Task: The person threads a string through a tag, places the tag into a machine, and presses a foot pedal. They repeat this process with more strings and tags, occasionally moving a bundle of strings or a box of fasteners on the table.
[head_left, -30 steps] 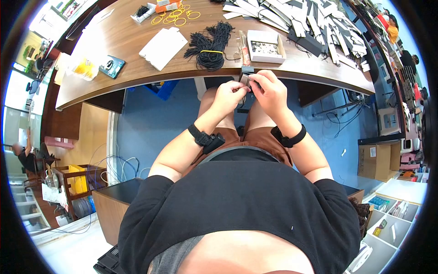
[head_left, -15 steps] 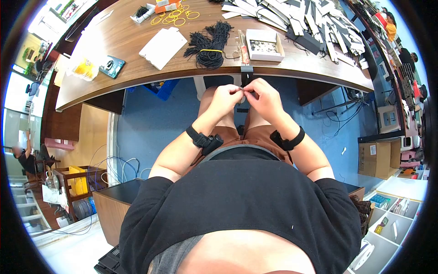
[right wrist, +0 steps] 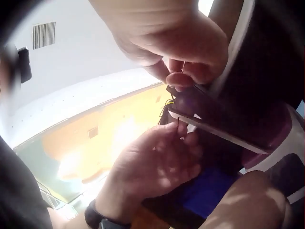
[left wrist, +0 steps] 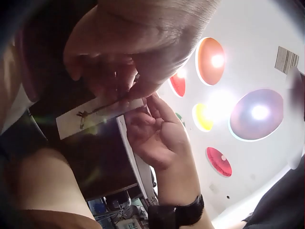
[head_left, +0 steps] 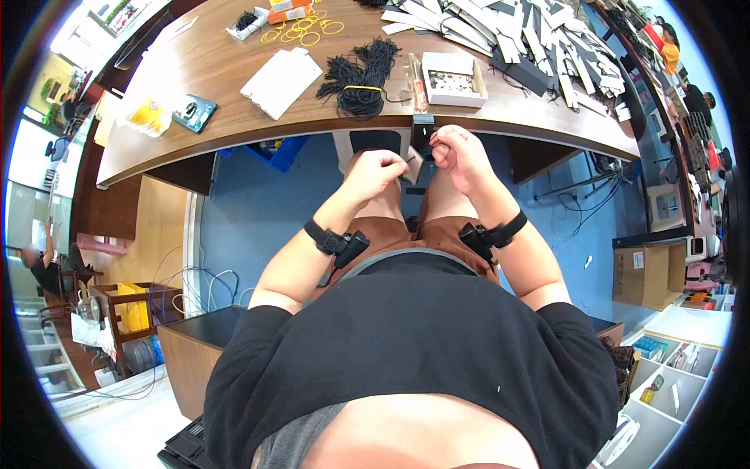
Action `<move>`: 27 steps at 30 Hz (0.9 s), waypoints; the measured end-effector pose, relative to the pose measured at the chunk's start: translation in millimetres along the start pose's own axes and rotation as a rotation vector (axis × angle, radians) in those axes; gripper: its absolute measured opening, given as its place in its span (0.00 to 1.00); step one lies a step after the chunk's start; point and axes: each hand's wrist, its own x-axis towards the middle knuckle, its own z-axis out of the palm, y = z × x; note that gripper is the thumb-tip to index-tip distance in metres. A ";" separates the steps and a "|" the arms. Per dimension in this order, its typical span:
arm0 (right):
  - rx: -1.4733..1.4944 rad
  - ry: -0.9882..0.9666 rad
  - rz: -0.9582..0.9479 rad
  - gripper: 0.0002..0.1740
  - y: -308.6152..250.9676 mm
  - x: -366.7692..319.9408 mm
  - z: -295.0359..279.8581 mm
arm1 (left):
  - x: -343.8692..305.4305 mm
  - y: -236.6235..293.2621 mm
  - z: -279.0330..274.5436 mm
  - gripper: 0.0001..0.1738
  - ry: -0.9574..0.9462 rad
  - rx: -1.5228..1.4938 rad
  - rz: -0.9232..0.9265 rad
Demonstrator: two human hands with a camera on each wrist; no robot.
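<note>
Below the table edge, the left hand (head_left: 376,173) pinches a thin dark cord (right wrist: 178,122) beside a pale flat strip (head_left: 414,165). The strip shows edge-on in the right wrist view, and a small dark knot (left wrist: 82,115) lies on its face in the left wrist view. To its right, the right hand (head_left: 462,158) is raised apart from the left, fingertips curled together round a thin piece (right wrist: 184,66); most of that piece is hidden. A black block (head_left: 423,120) sits at the table edge between the hands.
On the wooden table (head_left: 226,86) are a bundle of black cords (head_left: 361,86), an open white box of small parts (head_left: 455,81), a white stack (head_left: 282,83), yellow rings (head_left: 299,33) and a heap of black and white strips (head_left: 539,47). A blue bin (head_left: 273,153) stands beneath.
The hands, together half a second ago, have moved apart: the left to the left and slightly down, the right to the right and up. The pale strip now shows between them.
</note>
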 end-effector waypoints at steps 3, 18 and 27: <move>0.416 -0.166 0.264 0.08 -4.8 0.9 -5.7 | -6.3 3.9 -8.6 0.08 0.003 -0.102 0.030; -0.993 -0.185 -0.292 0.22 -12.7 -32.2 45.7 | -2.9 26.6 -2.4 0.05 -0.069 -0.815 -0.259; -1.447 0.004 -0.797 0.11 -12.2 -29.3 37.8 | -8.8 38.7 -1.6 0.13 -0.060 -0.403 -0.010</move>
